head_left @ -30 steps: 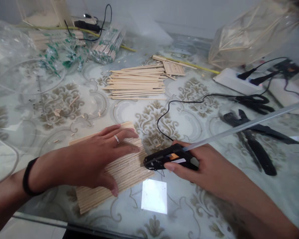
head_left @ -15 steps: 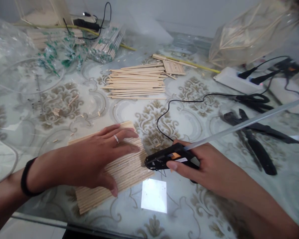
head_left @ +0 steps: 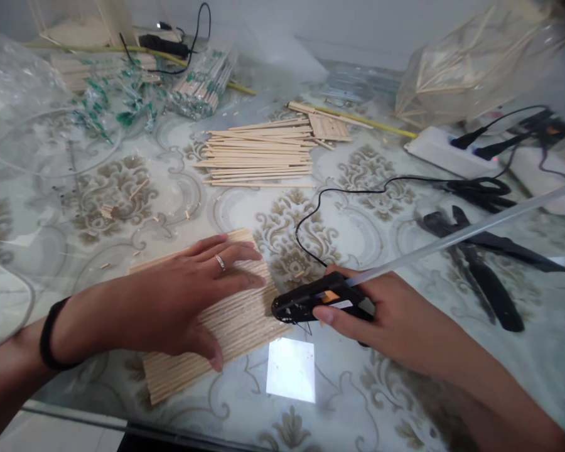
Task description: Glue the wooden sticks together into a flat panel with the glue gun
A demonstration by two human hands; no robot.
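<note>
My left hand (head_left: 179,295), with a ring and a black wristband, lies with fingers spread on a panel of thin wooden sticks (head_left: 245,323) set side by side. It presses the panel against the table. In my right hand (head_left: 390,320) is a black glue gun (head_left: 301,301), my fingers wrapped round its handle. A long clear glue stick (head_left: 433,248) runs out of its back to the upper right. The gun's nozzle end is at the panel's right edge; the tip itself cannot be made out.
Loose wooden sticks (head_left: 258,157) lie beyond the panel, beside a small stick piece (head_left: 329,127). Pliers (head_left: 487,270) rest at the right. The gun's black cord (head_left: 348,190) leads to a white power strip (head_left: 447,152). Wrapped stick bundles (head_left: 202,81) and a stick frame (head_left: 461,69) stand behind.
The glue gun and my right hand have shifted very slightly to the left along the panel's edge. My left hand stays in place.
</note>
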